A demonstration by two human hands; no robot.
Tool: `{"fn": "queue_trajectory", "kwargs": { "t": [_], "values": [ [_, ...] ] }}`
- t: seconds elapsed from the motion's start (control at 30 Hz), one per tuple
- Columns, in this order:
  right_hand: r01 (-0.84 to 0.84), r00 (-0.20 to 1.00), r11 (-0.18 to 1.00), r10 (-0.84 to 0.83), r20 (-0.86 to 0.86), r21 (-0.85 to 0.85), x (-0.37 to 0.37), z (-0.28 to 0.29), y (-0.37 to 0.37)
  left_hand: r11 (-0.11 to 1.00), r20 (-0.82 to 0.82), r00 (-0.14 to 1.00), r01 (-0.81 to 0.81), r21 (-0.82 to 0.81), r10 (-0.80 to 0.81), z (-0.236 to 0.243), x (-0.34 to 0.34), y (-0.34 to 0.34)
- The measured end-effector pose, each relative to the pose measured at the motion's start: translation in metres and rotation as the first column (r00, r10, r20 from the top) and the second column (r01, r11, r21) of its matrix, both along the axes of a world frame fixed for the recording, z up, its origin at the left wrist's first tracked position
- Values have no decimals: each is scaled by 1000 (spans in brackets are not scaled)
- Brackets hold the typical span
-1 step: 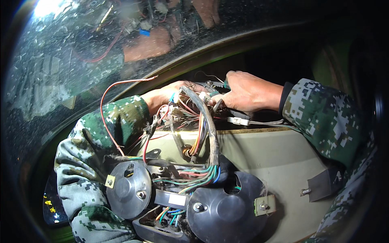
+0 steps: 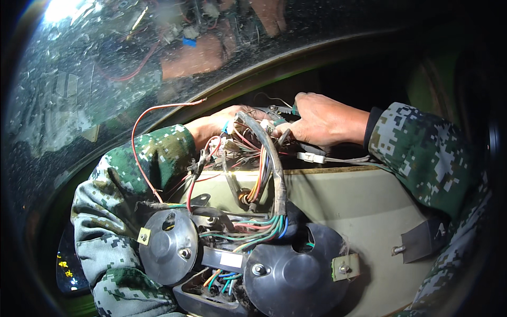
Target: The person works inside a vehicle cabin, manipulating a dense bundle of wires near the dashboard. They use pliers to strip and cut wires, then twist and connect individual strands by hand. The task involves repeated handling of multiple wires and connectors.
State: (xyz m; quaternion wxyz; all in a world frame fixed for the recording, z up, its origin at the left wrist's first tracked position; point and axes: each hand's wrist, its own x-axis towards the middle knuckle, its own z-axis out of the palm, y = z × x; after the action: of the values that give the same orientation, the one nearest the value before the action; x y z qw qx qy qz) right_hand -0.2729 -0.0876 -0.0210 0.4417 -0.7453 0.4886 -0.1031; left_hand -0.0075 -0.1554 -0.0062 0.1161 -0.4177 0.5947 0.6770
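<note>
My right hand [image 2: 319,119] is closed around the green handles of a pair of pliers [image 2: 273,109], whose metal head points left toward my other hand. My left hand [image 2: 224,117] reaches in behind a tangle of thin wires [image 2: 248,142], its fingers bent close to the pliers' head. What those fingers pinch is hidden by wires. A thick taped wiring harness [image 2: 269,153] arches in front of both hands and runs down to the back of an instrument cluster [image 2: 224,259]. A loose red wire [image 2: 134,140] loops up beside my left forearm.
Two round black gauge housings [image 2: 168,248] [image 2: 296,272] sit on the cluster below. Behind it lies a beige panel [image 2: 348,206] with a black bracket [image 2: 422,243]. A white connector [image 2: 311,158] hangs under my right wrist. Dirty, reflecting glass [image 2: 121,68] slopes across the upper left.
</note>
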Motion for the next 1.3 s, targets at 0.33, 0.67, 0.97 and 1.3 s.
{"fn": "queue_trajectory", "kwargs": {
  "t": [0.33,0.67,0.97,1.3],
  "values": [
    [-3,997,999,6,-82,40,5,6,3,1000,3,1000,16,-24,-16,-1,5,5],
    [-93,994,994,89,-67,-59,4,1,3,999,-3,1000,15,-37,-15,-2,9,7],
    [-77,993,997,76,-88,-8,8,3,0,999,-9,1000,13,-53,-14,-1,14,8],
    [-101,992,995,101,-78,-7,6,-1,-1,995,-30,999,25,-95,-28,-8,17,3]
  ]
}}
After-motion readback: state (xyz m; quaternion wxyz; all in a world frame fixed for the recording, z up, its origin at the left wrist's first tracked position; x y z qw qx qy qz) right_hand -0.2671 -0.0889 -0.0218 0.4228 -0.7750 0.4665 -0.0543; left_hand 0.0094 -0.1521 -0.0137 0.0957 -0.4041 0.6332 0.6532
